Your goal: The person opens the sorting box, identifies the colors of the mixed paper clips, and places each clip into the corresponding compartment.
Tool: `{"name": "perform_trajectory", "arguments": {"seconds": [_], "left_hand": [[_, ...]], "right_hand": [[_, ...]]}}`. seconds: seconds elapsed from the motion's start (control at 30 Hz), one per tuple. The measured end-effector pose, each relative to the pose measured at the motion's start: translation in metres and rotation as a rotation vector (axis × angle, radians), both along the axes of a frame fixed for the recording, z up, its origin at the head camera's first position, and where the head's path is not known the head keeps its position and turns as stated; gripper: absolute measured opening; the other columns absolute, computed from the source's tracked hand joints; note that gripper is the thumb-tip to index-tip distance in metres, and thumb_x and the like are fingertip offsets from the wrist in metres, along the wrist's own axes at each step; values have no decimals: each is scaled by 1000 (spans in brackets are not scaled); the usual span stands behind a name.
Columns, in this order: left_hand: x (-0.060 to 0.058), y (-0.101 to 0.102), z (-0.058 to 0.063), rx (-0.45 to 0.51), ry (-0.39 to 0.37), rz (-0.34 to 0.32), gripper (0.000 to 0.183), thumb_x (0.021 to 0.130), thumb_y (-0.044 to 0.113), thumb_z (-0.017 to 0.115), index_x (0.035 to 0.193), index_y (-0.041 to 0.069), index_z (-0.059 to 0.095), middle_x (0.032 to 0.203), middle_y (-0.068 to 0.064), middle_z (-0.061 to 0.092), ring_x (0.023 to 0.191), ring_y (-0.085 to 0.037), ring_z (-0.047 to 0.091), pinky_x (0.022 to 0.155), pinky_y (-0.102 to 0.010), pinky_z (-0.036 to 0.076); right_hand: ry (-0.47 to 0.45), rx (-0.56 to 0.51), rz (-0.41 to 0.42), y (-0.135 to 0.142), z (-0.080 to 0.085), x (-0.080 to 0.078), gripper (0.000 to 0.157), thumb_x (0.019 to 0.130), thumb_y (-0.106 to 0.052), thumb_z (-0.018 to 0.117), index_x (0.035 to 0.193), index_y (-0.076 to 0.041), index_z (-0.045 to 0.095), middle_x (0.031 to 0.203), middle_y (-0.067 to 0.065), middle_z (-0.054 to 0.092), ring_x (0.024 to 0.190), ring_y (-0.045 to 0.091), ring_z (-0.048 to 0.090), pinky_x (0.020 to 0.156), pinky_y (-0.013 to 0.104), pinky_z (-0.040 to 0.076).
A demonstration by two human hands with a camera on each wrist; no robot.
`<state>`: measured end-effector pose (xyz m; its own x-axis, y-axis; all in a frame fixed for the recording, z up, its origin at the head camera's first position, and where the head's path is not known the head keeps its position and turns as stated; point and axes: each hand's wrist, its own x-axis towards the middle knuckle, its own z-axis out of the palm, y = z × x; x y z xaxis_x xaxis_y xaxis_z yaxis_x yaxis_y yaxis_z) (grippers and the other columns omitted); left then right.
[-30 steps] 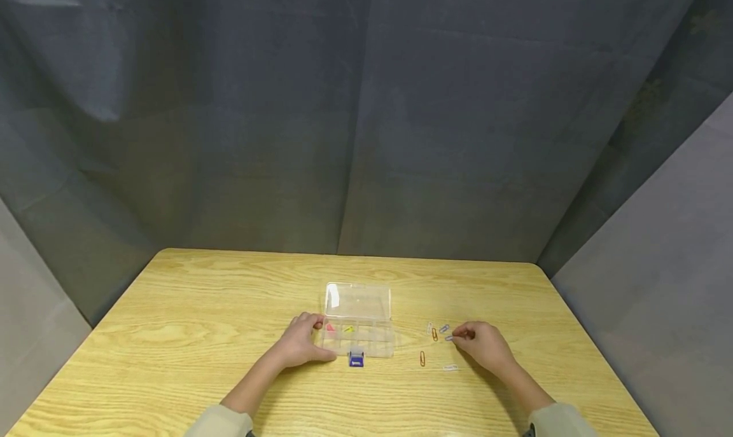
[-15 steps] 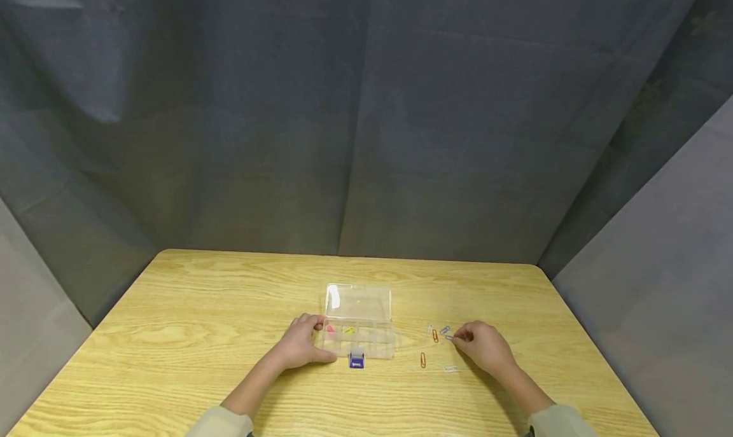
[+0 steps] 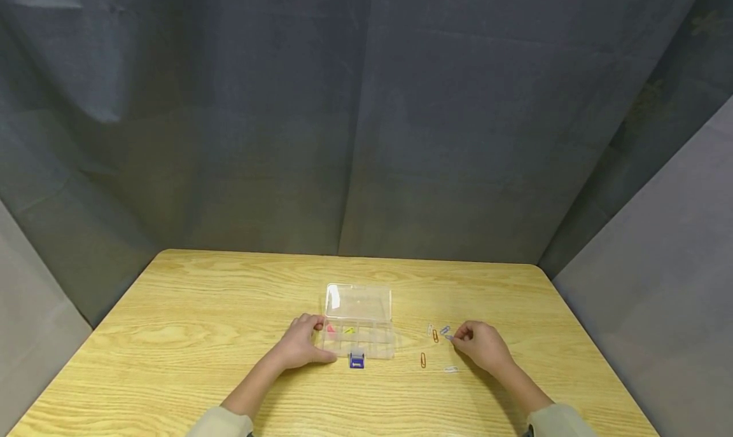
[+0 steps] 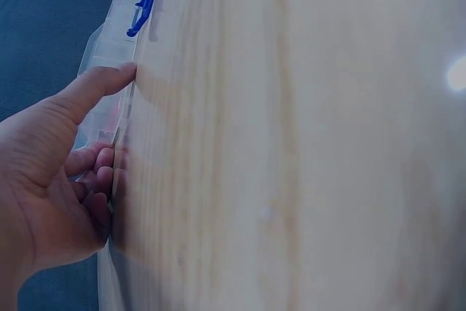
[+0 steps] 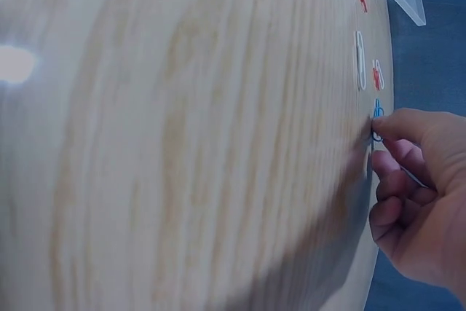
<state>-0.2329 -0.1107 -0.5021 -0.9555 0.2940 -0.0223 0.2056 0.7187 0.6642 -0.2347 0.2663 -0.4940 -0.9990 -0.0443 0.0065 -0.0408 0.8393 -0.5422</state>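
A clear plastic compartment box (image 3: 382, 348) lies with its lid (image 3: 359, 302) swung back. My left hand (image 3: 299, 346) grips its left end, the thumb at the front edge and the fingers along the side. In the box's back row are a pink paper clip (image 3: 331, 329) and a yellow paper clip (image 3: 349, 330) in separate compartments. To the right, my right hand (image 3: 485, 348) pinches a blue paper clip (image 3: 448, 337) between thumb and index finger, low over the table. Another blue paper clip (image 3: 445, 329) lies just beyond; in the right wrist view the blue clips (image 5: 377, 110) overlap.
Near the right hand lie a red paper clip (image 3: 435, 336) and a white paper clip (image 3: 429, 329). Closer to me are a second red paper clip (image 3: 423, 360) and another white one (image 3: 451, 369). A blue latch (image 3: 357, 360) sticks out from the box's front. Dark curtain hangs behind the table (image 3: 229, 297).
Both hands stay almost in place. The blue paper clip pinched in my right hand has shifted very slightly; the box and the other clips have not moved.
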Motion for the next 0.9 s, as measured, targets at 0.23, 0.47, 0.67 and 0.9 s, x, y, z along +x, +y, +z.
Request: {"name": "perform_trajectory", "arguments": {"seconds": [0.23, 0.47, 0.67, 0.9], "left_hand": [[0, 1, 0, 1, 1, 6, 78, 58, 46, 77, 118, 4, 49, 104, -2, 50, 98, -19, 42, 84, -39, 39], [0, 1, -1, 6, -3, 8, 78, 57, 47, 77, 117, 5, 49, 103, -1, 49, 97, -17, 42, 84, -37, 39], [-1, 0, -1, 5, -4, 5, 79, 58, 47, 76, 118, 4, 48, 105, -2, 49, 98, -19, 42, 85, -39, 39], [0, 0, 0, -3, -2, 0, 80, 59, 46, 76, 119, 3, 47, 105, -3, 49, 98, -19, 42, 84, -39, 39]], "right_hand": [[-48, -72, -25, 0, -2, -1, 11, 79, -21, 64, 77, -11, 59, 66, 0, 51, 59, 11, 43, 48, 21, 35], [-41, -90, -17, -1, 2, -1, 13, 80, -22, 63, 78, -11, 59, 66, 0, 52, 59, 11, 44, 49, 21, 35], [-44, -101, -8, -1, 5, -1, 12, 80, -21, 63, 79, -10, 59, 68, 1, 51, 59, 11, 44, 48, 20, 36], [-37, -86, 6, -5, 5, -1, 14, 80, -23, 63, 77, -11, 59, 66, 0, 52, 57, 11, 43, 47, 21, 36]]}}
